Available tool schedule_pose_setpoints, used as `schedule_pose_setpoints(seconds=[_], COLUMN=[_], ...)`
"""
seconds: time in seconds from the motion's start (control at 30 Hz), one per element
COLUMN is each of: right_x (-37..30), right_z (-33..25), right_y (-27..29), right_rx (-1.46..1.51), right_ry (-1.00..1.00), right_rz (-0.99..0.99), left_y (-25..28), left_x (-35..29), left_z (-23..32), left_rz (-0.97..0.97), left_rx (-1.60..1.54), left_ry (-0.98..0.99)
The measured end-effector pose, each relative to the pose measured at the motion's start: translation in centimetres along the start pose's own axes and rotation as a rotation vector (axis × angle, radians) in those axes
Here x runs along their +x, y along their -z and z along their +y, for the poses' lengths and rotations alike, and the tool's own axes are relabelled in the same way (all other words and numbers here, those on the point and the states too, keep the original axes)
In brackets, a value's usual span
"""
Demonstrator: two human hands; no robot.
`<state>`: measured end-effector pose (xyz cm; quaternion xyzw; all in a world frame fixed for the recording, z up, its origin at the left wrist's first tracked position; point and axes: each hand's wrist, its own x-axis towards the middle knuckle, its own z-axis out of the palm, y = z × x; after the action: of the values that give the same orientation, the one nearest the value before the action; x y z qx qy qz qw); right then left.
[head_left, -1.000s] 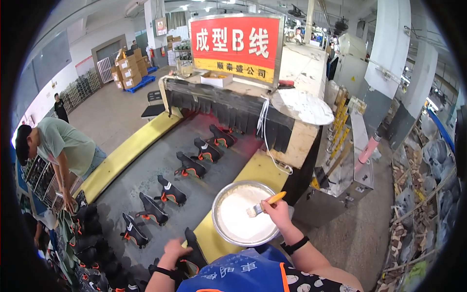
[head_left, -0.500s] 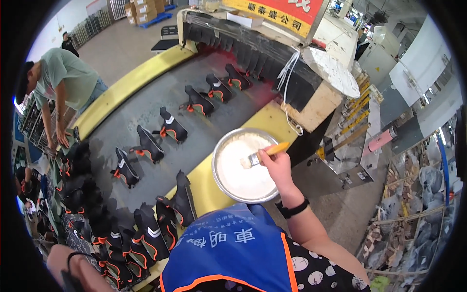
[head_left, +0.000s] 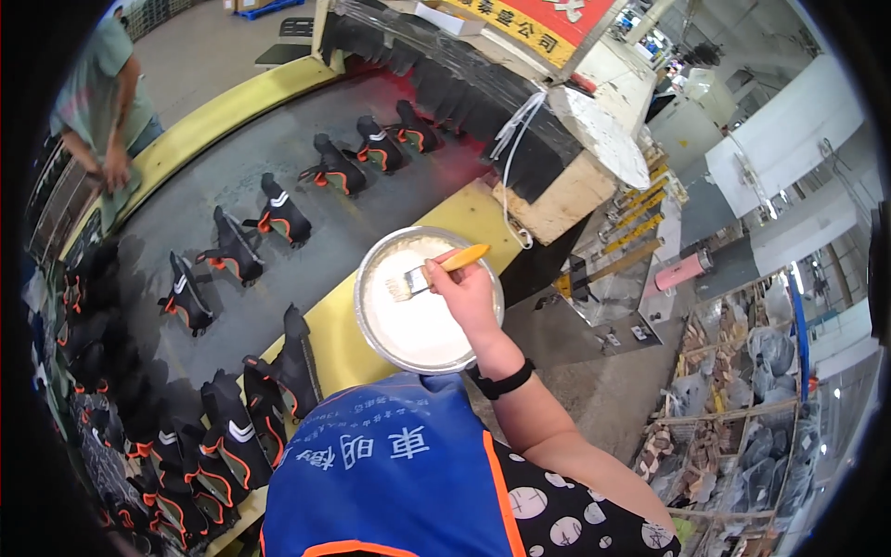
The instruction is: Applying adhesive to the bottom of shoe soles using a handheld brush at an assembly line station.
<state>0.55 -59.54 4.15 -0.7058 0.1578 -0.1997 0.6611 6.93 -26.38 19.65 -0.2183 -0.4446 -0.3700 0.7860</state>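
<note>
A paintbrush (head_left: 469, 257) with a yellow handle is pinched in my right hand (head_left: 464, 295). Its whitish bristles point left, over or in the white liquid (head_left: 413, 325) filling a round metal bowl (head_left: 363, 327); I cannot tell how deep they dip. The bowl stands at the yellow edge (head_left: 329, 334) of a grey conveyor belt, against my blue apron (head_left: 371, 473). Black shoe uppers with orange edging, such as one with white stripes (head_left: 286, 221), lie spaced along the belt. More uppers (head_left: 243, 446) stand bunched along the near edge, left of the apron. My left hand is outside the picture.
Beyond the grey belt (head_left: 186, 223), a person in a light green shirt (head_left: 125, 84) stands at the far left. A machine opening with a dark strip curtain (head_left: 445, 70) covers the belt's far end. On the right are a pink cylinder (head_left: 682, 271) and shelves of bagged parts (head_left: 724, 408).
The whole view has shifted, so the bowl and belt appear farther left. My left forearm has gone out of the picture. My right hand still holds the brush at the bowl.
</note>
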Motion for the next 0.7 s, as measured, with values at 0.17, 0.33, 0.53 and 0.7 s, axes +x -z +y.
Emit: schedule_pose_setpoints(seconds=[0.17,0.33,0.53,0.7], right_x=[-0.2,-0.4,-0.2,0.1], right_z=[-0.2,-0.9,0.4,-0.6], right_y=[-0.1,0.2,0.5,0.1], right_rx=[-0.01,-0.026,0.012,-0.025], right_ry=[-0.025,-0.035,-0.026,-0.021], right_rz=[-0.012,0.028,0.036,0.03], left_y=[-0.6,0.0,1.7,2.9], left_x=[-0.5,-0.8,-0.8,-1.1], left_z=[0.0,-0.8,-1.7,-2.6], left_rz=[-0.007,0.0,0.015,0.01], left_rx=[0.08,0.11,0.082,0.084], left_ry=[-0.013,-0.017,0.021,0.03])
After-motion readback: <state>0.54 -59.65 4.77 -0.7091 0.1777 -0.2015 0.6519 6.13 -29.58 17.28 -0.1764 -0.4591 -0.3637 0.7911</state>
